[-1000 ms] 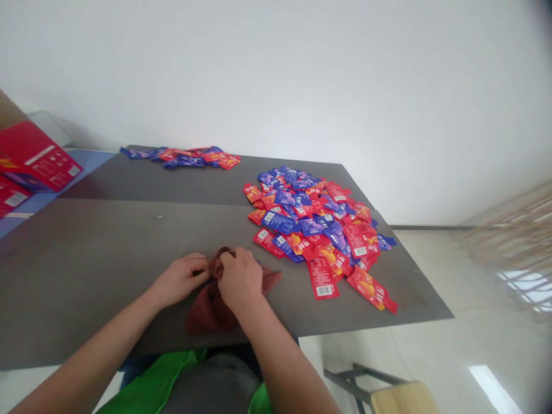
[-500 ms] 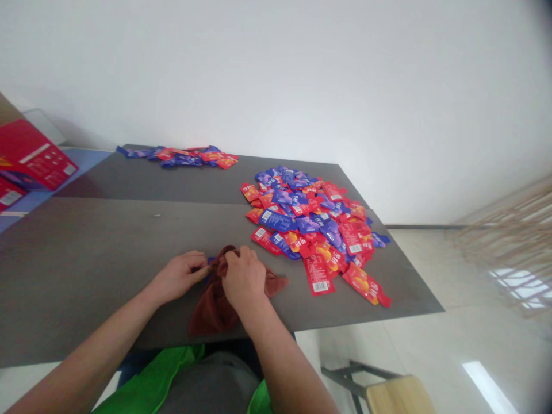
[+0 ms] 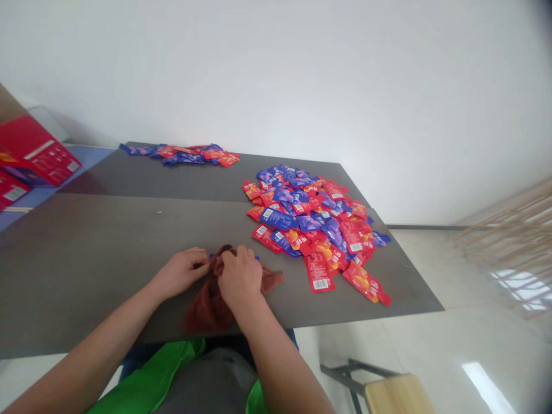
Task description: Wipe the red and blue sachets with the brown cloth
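Note:
My right hand is closed on a bunched brown cloth near the table's front edge. Its knuckles face up, pressing the cloth down. Beneath the cloth lies a blue sachet, mostly hidden, with only small bits of blue showing at either side. My left hand rests on the table just left of the cloth, thumb and fingers pinched at the sachet's left end. One corner of the cloth trails out to the right.
A heap of red and blue sachets covers the right part of the grey table. Another row of sachets lies along the back edge. Red boxes stand at far left. A wooden-topped stool is below, front right.
My right hand and the cloth have shifted slightly left. A bit of blue now shows to the right of my right hand. My left hand stays at nearly the same spot.

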`<state>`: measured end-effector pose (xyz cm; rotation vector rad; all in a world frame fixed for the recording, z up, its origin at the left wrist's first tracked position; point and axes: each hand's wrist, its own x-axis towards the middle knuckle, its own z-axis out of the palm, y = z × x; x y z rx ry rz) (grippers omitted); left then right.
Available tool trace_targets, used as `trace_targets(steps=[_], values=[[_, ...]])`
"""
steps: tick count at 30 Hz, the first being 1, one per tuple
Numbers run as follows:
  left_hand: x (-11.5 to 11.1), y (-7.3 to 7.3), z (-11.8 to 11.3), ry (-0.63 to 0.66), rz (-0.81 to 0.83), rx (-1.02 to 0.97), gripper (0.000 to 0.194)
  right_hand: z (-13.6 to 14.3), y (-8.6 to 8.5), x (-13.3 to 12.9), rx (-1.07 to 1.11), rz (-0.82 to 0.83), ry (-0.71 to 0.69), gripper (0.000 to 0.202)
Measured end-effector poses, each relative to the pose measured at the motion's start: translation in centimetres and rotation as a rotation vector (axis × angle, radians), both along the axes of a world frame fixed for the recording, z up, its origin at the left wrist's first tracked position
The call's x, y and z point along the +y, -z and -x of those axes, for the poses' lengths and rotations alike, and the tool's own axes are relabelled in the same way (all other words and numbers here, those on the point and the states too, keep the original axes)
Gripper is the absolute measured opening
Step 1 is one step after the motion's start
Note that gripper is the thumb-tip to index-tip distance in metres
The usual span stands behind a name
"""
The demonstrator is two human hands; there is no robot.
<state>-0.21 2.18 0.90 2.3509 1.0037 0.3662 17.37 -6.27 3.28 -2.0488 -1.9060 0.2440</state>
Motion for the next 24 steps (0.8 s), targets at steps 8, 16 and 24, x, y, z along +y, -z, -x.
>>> trace_targets(steps=[8,16,24], values=[[0.1,0.0,0.0,-0.004,-0.011,0.010,0.044,-4.3,-0.7,-1.3,-0.063,-0.004,0.172,0.018],[-0.1,-0.1,-0.3,-0.005,-0.025,0.024,0.044,-2.7,0.6,-0.9,-0.045,0.036,0.083,0.017],[0.1,0.1,0.0,-0.003,-0.008,0.011,0.041,-1.9,-1.0,-1.1,-0.044,-0.051,0.044,0.019]])
